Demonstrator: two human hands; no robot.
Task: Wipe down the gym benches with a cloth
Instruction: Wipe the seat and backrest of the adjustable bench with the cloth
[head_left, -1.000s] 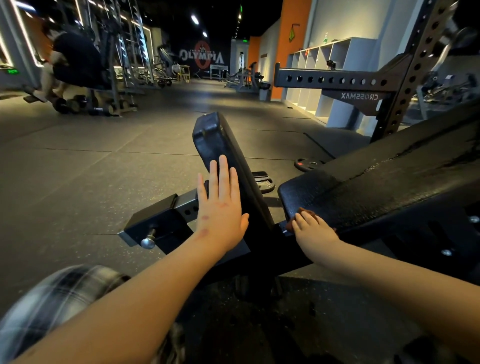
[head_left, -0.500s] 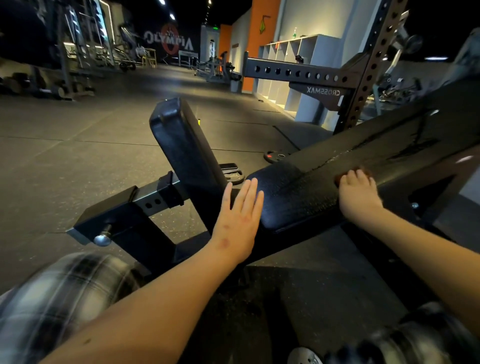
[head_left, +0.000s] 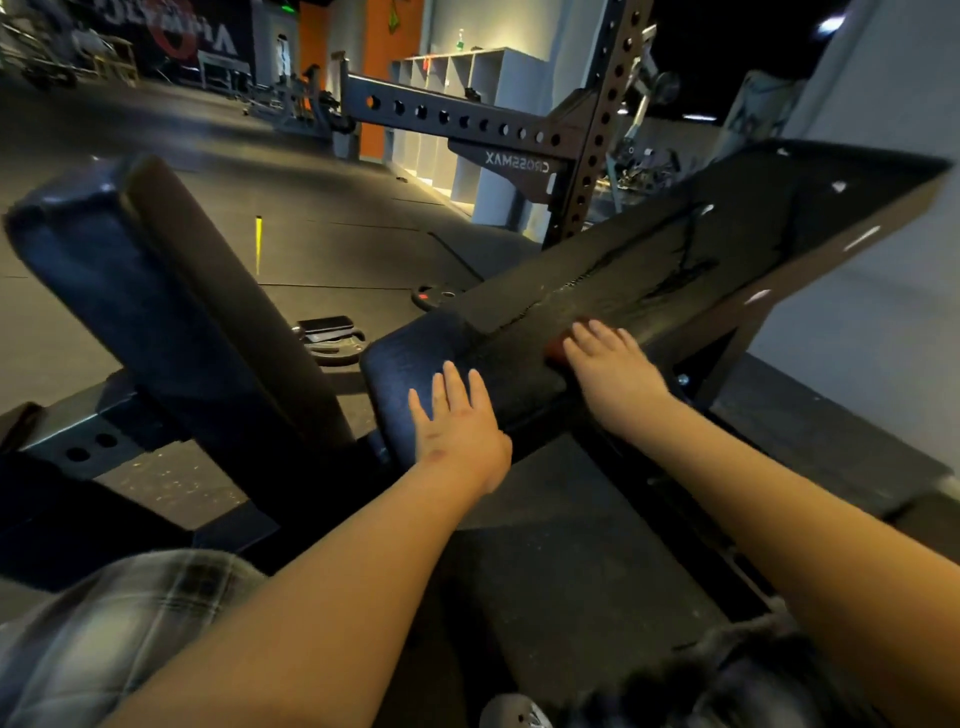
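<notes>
A black padded bench back pad (head_left: 675, 260) slopes up to the right, with wet streaks along it. My right hand (head_left: 608, 358) lies flat on its lower part, pressing a reddish cloth (head_left: 555, 352) of which only a small edge shows under the fingers. My left hand (head_left: 457, 421) rests with straight fingers on the rounded lower end of the same pad. The tilted black seat pad (head_left: 156, 301) stands to the left.
The bench's steel frame (head_left: 88, 436) with pin holes juts out at the left. A weight plate with a phone (head_left: 327, 332) lies on the floor behind. A squat rack beam (head_left: 457, 122) and white shelves (head_left: 467, 78) stand beyond. My knees are at the bottom.
My left hand has left the seat pad and come to rest on the back pad's lower end. My right hand has slid the cloth up the pad from that end.
</notes>
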